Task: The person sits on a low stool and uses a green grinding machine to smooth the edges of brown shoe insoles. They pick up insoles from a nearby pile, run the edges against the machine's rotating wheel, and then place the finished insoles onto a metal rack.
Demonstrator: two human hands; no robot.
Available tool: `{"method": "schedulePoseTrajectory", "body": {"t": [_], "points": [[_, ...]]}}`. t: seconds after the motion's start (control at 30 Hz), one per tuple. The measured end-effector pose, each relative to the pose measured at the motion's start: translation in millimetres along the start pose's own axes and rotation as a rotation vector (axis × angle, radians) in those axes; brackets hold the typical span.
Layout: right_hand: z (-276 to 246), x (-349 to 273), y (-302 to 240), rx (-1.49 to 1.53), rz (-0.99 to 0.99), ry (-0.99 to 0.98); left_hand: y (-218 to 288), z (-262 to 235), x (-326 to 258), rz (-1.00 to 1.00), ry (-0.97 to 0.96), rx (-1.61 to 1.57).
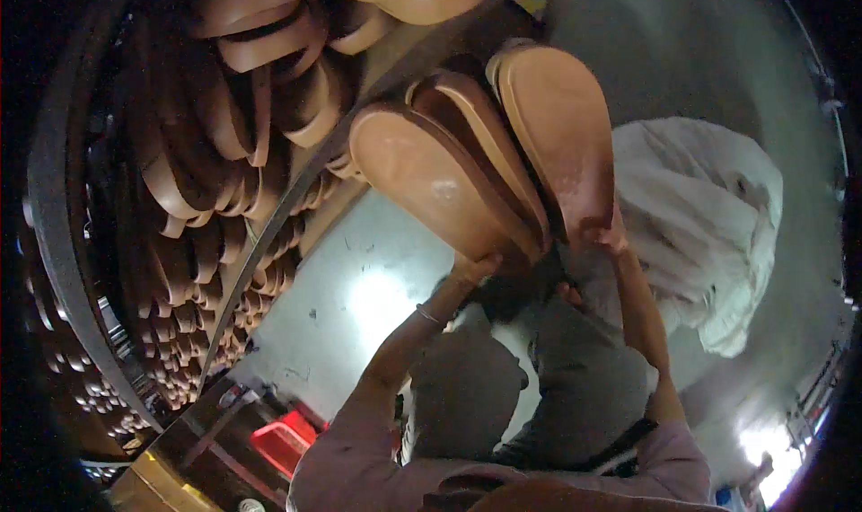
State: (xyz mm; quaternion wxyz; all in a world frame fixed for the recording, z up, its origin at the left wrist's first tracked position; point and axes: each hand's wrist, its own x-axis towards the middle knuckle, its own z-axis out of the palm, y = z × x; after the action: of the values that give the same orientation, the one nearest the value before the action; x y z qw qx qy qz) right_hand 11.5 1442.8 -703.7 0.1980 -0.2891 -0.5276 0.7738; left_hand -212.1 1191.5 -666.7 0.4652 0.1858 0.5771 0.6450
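Mauve fabric sleeves (346, 463) nearest. Beyond the grey-trousered knees (462, 377), my left grip (480, 266) and right grip (608, 236) clasp fanned tan leather-look soles (561, 117) by their near ends. Step, I judge: handling these; next move calls for firm, even hold. Outward: brown curved pieces (171, 184) left, white crumpled cloth (696, 229) right.

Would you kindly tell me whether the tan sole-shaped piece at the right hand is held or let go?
Held: the right hand grips the tan sole-shaped piece at its lower end.

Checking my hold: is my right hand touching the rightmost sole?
Touching: the head view shows the right hand clasping the near end of the rightmost sole.
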Motion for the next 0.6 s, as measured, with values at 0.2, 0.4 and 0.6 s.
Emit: {"method": "schedulePoseTrajectory", "body": {"t": [0.2, 0.4, 0.6], "points": [[105, 72, -45, 0.015, 0.141, -0.144, 21, -33, 33, 0.123, 0.068, -0.270], [92, 57, -91, 0.014, 0.107, -0.012, -4, -5, 41, -0.063, -0.062, -0.552], [51, 67, -82, -0.032, 0.080, -0.022, -16, 38, 67, -0.123, -0.075, -0.491]]}}
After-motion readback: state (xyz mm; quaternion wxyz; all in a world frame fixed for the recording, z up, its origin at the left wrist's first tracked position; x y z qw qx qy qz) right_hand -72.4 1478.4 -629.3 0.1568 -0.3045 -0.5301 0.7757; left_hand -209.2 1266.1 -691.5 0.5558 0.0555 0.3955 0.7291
